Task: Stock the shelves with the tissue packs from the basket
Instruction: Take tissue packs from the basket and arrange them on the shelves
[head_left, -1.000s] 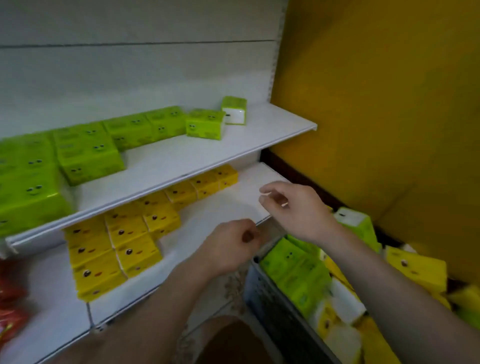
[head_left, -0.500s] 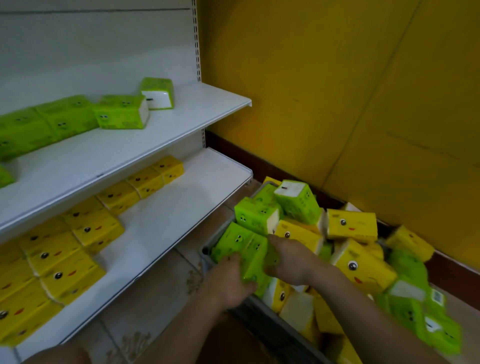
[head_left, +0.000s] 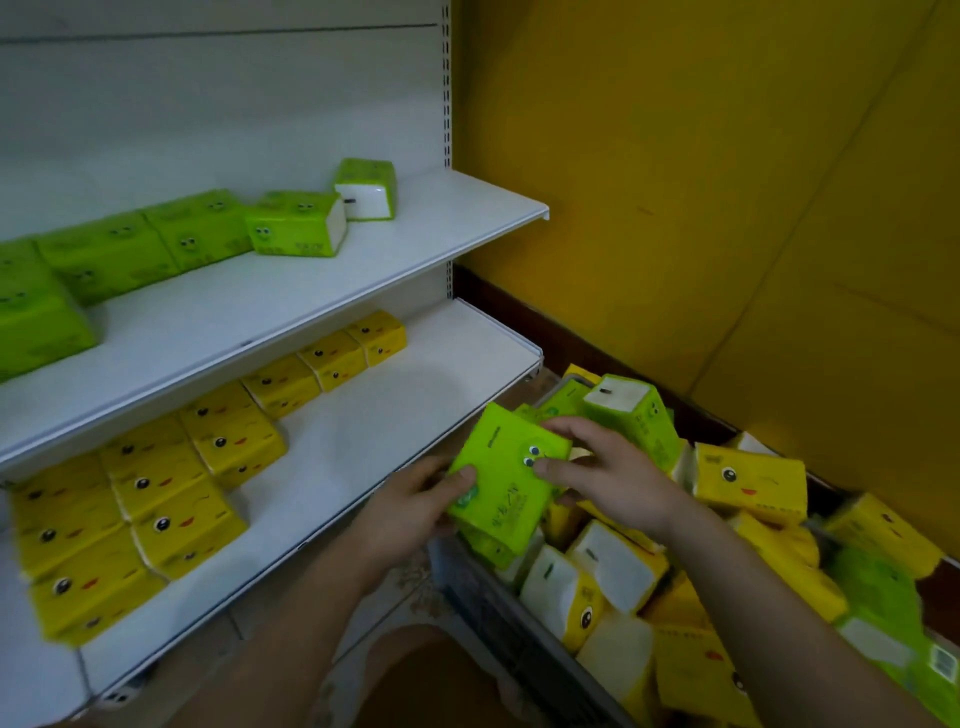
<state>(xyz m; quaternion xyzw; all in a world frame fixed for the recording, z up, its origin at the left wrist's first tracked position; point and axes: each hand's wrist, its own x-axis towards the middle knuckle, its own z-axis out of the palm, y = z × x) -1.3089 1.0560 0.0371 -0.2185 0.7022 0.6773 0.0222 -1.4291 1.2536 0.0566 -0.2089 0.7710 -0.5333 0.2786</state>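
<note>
A green tissue pack (head_left: 506, 470) with a cartoon face printed on it is held between two bare hands above the near corner of a basket (head_left: 498, 623), just off the front edge of the lower shelf (head_left: 363, 457). The pack is tilted, with its broad printed face turned upward. It is gripped at its left edge by the left hand (head_left: 410, 506), whose thumb is laid over the top face while the other fingers are curled underneath, out of sight. The right side is held by the right hand (head_left: 608, 475), its fingers spread across the top face and far edge, and its thumb pressed near the printed eyes. The basket, dark and grid-walled, is seen at the lower right on a patterned tiled floor (head_left: 405, 587) and is heaped with loose yellow and green tissue packs (head_left: 748, 483) lying at all angles, some showing white ends. On the lower shelf, yellow packs (head_left: 171, 493) with faces are arranged in rows toward the left and back, and bare white surface is left at the right. On the upper shelf (head_left: 363, 270), green packs (head_left: 197, 234) are lined up along the back wall, with one more green pack (head_left: 366, 189) set apart at the right end of the line, its white end turned forward. A yellow wall (head_left: 727, 182) with a dark baseboard is seen behind the basket.
</note>
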